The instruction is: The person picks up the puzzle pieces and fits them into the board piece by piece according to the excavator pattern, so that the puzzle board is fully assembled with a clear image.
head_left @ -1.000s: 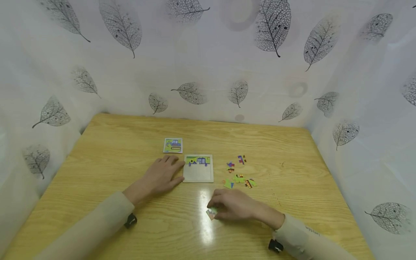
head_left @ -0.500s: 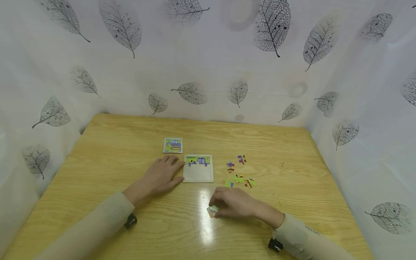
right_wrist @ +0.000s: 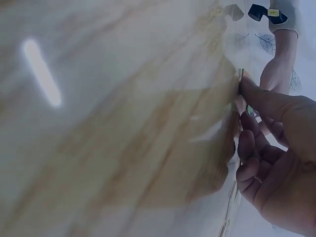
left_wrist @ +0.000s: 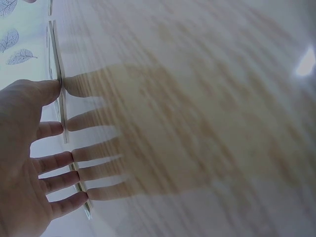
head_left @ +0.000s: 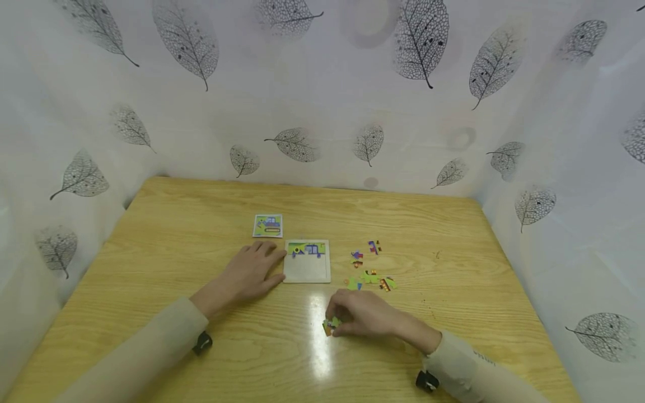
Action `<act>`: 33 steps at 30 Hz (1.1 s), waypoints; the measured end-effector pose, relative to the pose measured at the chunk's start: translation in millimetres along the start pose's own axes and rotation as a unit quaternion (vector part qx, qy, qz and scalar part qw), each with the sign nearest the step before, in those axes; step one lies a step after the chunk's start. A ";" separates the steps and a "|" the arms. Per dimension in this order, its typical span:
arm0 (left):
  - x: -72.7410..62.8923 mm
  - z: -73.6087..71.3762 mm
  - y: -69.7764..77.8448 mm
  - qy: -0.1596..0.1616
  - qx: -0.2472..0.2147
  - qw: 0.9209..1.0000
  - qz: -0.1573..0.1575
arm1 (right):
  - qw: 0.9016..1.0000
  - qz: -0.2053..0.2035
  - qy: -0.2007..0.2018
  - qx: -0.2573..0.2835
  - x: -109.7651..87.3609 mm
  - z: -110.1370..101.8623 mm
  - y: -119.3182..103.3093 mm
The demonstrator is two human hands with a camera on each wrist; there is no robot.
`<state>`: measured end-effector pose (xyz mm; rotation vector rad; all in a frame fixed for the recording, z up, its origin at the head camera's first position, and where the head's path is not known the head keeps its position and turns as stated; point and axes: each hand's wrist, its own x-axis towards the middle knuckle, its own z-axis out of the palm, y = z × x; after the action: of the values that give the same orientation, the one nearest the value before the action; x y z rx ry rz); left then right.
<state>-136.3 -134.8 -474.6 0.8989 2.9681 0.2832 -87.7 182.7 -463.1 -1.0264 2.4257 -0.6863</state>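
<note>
Between thumb and fingers, my right hand (head_left: 365, 314) pinches a green and orange jigsaw puzzle piece (head_left: 330, 326) low over the table in front of the tray. The right wrist view shows the thumb on the piece's edge and the other fingers curled. My left hand (head_left: 249, 271) rests with spread fingers, thumb and index tips at the left rim of the white puzzle tray (head_left: 307, 274). In the left wrist view the left fingers (left_wrist: 57, 181) lie extended on the tabletop. Fitted pieces (head_left: 308, 249) fill the tray's top strip with part of a blue vehicle on green.
Loose puzzle pieces (head_left: 370, 276) lie scattered right of the tray, several in green, purple and brown. A small picture card (head_left: 268, 225) with a blue digger lies behind the left hand. Leaf-print curtains (head_left: 322, 101) enclose the wooden table (head_left: 428, 235).
The piece in my right hand has turned a little, with the right fingers shifting slightly rightward. My left hand and the tray stay where they were.
</note>
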 end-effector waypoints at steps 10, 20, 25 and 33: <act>-0.6 0.6 -0.2 -0.004 0.001 1.000 -0.003 | 0.994 0.038 0.030 0.097 -2.5 -1.8 5.9; -0.1 0.7 -0.2 0.000 0.004 1.000 0.001 | 0.986 0.038 0.102 0.127 6.0 -9.3 8.3; 0.1 0.6 -0.4 -0.003 0.005 1.000 0.000 | 0.985 0.035 0.119 0.121 15.7 -15.2 6.8; 0.2 1.4 -0.6 -0.010 0.006 1.000 -0.003 | 0.984 0.044 0.127 0.116 38.6 -23.2 6.5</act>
<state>-136.7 -135.0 -476.2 0.8882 2.9578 0.2545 -128.6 164.3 -455.5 -0.7732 2.5075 -1.0977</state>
